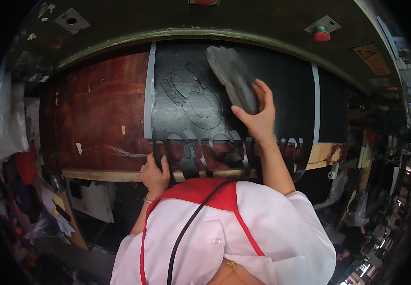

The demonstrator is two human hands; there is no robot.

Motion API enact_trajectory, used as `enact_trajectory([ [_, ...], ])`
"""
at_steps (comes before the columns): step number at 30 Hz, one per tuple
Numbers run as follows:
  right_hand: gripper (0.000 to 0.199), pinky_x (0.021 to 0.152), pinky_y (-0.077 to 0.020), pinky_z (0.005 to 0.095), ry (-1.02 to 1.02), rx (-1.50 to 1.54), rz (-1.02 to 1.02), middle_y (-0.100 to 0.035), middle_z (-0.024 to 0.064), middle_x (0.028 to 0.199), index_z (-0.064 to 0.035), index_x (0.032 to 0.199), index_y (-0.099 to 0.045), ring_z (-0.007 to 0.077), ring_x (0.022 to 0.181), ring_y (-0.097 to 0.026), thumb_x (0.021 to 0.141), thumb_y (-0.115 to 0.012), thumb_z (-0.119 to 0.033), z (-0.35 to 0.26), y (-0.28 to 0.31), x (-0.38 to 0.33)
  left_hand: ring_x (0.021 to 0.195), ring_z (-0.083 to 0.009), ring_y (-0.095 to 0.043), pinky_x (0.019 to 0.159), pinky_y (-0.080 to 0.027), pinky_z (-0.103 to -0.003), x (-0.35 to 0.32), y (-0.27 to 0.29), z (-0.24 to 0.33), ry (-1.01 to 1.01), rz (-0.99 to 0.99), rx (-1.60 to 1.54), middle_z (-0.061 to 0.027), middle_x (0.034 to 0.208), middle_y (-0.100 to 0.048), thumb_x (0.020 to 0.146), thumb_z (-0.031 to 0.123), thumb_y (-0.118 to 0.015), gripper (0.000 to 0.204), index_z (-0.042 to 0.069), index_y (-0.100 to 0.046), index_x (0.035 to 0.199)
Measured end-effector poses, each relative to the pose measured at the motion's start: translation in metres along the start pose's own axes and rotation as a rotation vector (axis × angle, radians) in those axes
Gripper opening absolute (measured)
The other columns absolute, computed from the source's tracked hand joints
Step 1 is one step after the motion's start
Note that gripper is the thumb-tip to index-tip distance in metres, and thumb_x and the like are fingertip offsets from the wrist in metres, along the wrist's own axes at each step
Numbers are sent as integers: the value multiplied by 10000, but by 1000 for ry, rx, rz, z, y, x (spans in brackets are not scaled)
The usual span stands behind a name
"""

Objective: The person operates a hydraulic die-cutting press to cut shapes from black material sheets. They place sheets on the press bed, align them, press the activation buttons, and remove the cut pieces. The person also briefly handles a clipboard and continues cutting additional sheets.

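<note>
My right hand [258, 114] grips the near end of a thick, dark-grey elongated block [231, 76] with an uneven edge. The block is blurred and tilted over a black sheet [281, 95], its far end leaning left. Left of the block, curved outlines [198, 107] show on the sheet. Cut-out openings run along the sheet's near edge, leaving narrow strips over the front of the table. My left hand [154, 178] is closed at the sheet's near left corner, thumb and fingers around a strip of it.
A worn reddish-brown board [101, 104] lies to the left, with a pale wooden edge [105, 175] in front. A dark green machine beam [191, 21] spans the far side, bearing a red push button [322, 35]. A black cable [191, 223] hangs across my red apron.
</note>
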State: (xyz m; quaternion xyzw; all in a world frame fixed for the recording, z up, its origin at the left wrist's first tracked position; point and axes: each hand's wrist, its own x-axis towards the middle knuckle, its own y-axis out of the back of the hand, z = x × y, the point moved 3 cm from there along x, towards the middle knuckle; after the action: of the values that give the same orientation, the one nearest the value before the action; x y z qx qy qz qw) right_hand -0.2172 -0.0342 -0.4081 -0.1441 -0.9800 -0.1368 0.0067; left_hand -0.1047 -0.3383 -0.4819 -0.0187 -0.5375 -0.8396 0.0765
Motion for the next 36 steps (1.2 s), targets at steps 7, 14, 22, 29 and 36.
enact_trajectory([
  [7,968,979,-405,466,391,-633,72,-403,258,1333,-29,1362,-373,417,1196,-433,539,-867,-157,30,4,-10,621,-393,-584,572,-437,-468,12,2,6,-38,19,-7,-178,701,-619,879,288,-604,286,36,-565,1008],
  [14,835,1049,-339,470,279,-255,311,-341,284,1398,31,1449,-203,395,1291,-375,829,-686,-249,17,63,68,624,-402,-593,564,-435,-488,66,-11,16,-14,78,46,-197,680,-613,892,323,-590,326,24,-568,1021],
  [22,978,1122,-46,564,392,-608,692,53,430,1447,112,1439,16,535,1379,-3,897,-492,-525,-34,118,187,667,-421,-601,601,-439,-509,164,-32,31,48,141,55,-232,712,-630,950,339,-492,335,38,-602,1047],
  [29,1024,1123,-91,553,439,-650,681,49,358,1488,71,1460,-15,493,1399,-2,843,-647,-447,-15,118,179,657,-432,-589,572,-429,-515,216,-37,38,32,146,24,-218,685,-616,973,342,-447,315,65,-592,1016],
  [36,737,1039,-355,417,389,-357,532,-357,226,1360,42,1390,-325,360,1234,-414,787,-713,-129,29,90,92,780,-401,-626,667,-476,-474,216,-22,41,59,58,-215,-223,810,-637,972,303,-461,287,64,-602,1043],
])
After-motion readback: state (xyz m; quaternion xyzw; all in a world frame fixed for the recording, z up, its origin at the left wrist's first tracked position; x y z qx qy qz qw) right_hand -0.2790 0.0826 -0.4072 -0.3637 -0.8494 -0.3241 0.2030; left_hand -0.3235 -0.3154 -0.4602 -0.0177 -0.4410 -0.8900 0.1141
